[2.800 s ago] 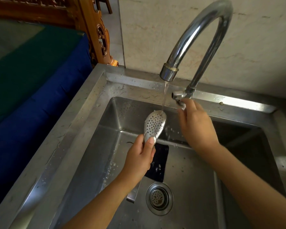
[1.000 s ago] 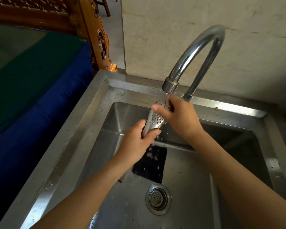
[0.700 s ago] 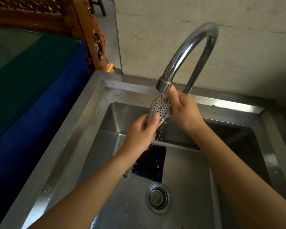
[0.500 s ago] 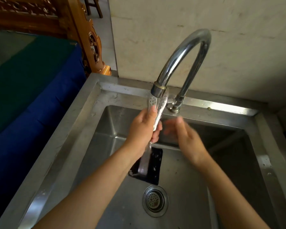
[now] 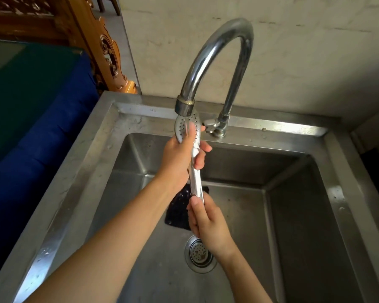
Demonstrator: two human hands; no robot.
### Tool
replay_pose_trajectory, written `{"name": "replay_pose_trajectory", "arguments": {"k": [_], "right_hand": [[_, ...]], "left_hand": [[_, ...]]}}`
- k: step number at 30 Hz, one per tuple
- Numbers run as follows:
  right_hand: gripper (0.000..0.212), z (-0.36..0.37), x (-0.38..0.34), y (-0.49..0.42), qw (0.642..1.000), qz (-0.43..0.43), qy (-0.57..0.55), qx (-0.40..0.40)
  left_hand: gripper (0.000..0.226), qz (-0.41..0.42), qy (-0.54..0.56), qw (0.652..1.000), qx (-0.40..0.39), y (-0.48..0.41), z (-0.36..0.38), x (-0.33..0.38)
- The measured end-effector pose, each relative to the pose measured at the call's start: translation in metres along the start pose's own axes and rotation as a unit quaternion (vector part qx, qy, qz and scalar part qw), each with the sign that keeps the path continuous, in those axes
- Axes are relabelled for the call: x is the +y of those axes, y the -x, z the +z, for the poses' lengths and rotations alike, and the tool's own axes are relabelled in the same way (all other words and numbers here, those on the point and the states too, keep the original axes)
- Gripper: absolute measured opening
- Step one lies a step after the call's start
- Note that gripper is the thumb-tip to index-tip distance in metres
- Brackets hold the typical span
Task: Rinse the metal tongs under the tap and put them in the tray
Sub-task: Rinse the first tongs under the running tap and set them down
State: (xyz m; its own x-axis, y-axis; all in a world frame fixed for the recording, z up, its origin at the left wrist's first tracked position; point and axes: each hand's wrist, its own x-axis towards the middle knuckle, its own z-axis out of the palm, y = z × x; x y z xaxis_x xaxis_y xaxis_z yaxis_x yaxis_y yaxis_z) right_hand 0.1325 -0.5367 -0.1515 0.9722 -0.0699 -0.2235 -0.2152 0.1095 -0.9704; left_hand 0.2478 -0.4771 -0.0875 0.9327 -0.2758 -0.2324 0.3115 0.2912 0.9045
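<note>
**Sink station: metal tongs held at the tap spout**

- Metal tongs: held nearly upright over the sink basin. The perforated spoon-shaped head sits directly under the tap's outlet, touching or just below it. Both arms of the tongs appear pressed together; the handle end runs down into the lower hand. Surface shiny and wet-looking.
- Left hand: clenched around the upper part of the tongs just below the perforated head, thumb laid up across the head, fingers wrapped behind.
- Right hand: lower in the basin, grasping the handle end of the tongs, thumb pointing up along the metal.
- Tap: chrome gooseneck, rooted on the back ledge of the sink, outlet ringed by a darker collar. A small lever juts from its base toward the left. Whether water is running cannot be told.
- Sink: stainless steel, square basin, water spots on the rim. Round strainer drain at the bottom, partly covered by the right wrist. A dark rectangular item lies on the basin floor behind the hands.
- Surroundings: pale wall behind; blue and green cloth and carved wooden furniture to the left.
</note>
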Motion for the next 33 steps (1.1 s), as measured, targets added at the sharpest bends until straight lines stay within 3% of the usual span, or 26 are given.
{"name": "replay_pose_trajectory", "arguments": {"k": [2,4,9,13,18,21,27,29,33], "right_hand": [[0.029,0.004,0.004,0.0,1.0,-0.011,0.015,0.016],[0.032,0.006,0.008,0.0,0.998,-0.019,0.039,0.05],[0.035,0.002,0.027,0.006,0.993,0.001,0.054,0.104],[0.031,-0.001,0.036,0.003,0.985,-0.001,0.142,0.095],[0.028,-0.005,0.031,-0.01,0.978,-0.033,0.189,0.08],[0.033,-0.006,0.029,-0.017,0.983,-0.026,0.151,0.1],[0.038,-0.008,0.037,-0.016,0.987,-0.004,0.123,0.106],[0.033,-0.005,0.041,-0.01,0.988,-0.005,0.123,0.095],[0.023,0.0,0.043,-0.003,0.989,-0.007,0.126,0.075]], "left_hand": [[0.05,-0.021,-0.011,1.0,0.015,-0.001,0.004,-0.002],[0.056,-0.02,-0.04,0.999,0.009,-0.001,0.006,-0.004],[0.015,-0.002,0.009,0.999,-0.052,-0.001,0.003,-0.006],[0.002,-0.013,0.069,0.998,0.003,0.0,-0.002,-0.009],[0.038,-0.029,0.035,0.994,0.1,-0.005,0.003,-0.001],[0.044,-0.005,0.02,0.997,0.073,-0.007,0.009,0.0],[0.012,0.03,0.006,0.999,-0.037,0.001,-0.006,-0.011],[0.007,0.034,0.009,0.999,-0.014,0.004,-0.007,-0.016],[0.034,-0.012,0.032,0.995,0.092,0.002,-0.001,-0.017]]}}
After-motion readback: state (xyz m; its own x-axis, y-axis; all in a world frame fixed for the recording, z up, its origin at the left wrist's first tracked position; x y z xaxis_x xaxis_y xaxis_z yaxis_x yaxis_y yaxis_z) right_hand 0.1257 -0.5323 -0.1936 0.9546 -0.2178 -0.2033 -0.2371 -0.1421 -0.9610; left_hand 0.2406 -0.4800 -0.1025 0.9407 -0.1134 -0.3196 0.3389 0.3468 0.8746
